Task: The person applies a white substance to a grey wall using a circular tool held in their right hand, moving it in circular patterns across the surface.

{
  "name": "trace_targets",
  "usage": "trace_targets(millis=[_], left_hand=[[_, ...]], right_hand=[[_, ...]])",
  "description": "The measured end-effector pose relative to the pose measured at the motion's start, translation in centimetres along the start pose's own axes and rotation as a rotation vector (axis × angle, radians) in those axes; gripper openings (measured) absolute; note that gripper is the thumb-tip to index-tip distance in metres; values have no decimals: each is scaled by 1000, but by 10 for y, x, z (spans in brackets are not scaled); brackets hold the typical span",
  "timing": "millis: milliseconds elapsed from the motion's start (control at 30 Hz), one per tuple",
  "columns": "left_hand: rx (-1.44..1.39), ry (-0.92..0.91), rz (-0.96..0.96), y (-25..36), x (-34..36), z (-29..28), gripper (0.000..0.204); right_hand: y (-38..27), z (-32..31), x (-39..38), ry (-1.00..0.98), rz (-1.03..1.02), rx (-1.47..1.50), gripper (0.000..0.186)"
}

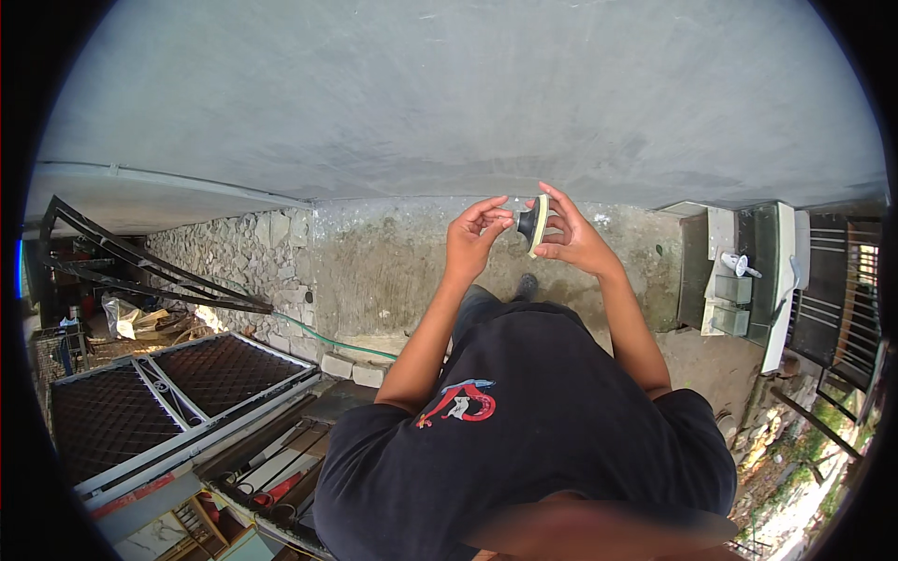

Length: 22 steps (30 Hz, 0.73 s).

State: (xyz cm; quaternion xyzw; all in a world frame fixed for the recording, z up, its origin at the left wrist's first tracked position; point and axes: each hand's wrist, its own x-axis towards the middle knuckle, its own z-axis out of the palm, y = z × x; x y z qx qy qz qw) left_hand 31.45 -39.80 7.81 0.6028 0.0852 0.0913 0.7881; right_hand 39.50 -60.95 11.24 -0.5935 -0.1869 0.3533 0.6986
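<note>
I hold a small round pad [533,225] at chest height; it has a black hub and a pale yellow face and is seen edge-on. My right hand [572,237] grips the pale disc side, with the fingers curled behind it. My left hand [475,231] pinches the black hub with thumb and fingertips. My dark T-shirt [524,421] with a red print fills the lower middle. One shoe [527,285] shows on the concrete floor [393,262] below the hands.
A broad grey concrete surface [449,93] fills the top. A rough stone wall [234,252] and a green hose [327,338] lie left. A metal mesh gate frame [168,393] and an open tool tray [271,467] sit lower left. A white-and-dark cabinet [748,271] and black bars [842,280] stand right.
</note>
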Motion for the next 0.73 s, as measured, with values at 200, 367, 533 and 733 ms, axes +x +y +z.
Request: trace_targets(millis=[200,367,533,733], left_hand=[[422,-83,252,25,3,12,42],[528,-135,220,51,3,27,35],[407,-109,43,56,1,32,24],[450,-147,7,81,-2,39,26]], right_hand=[[-6,0,-10,-44,-88,45,103],[-14,2,-14,0,-106,15,99],[-13,1,-13,-60,-139,53,98],[-5,1,-12,-152,-181,184,93]])
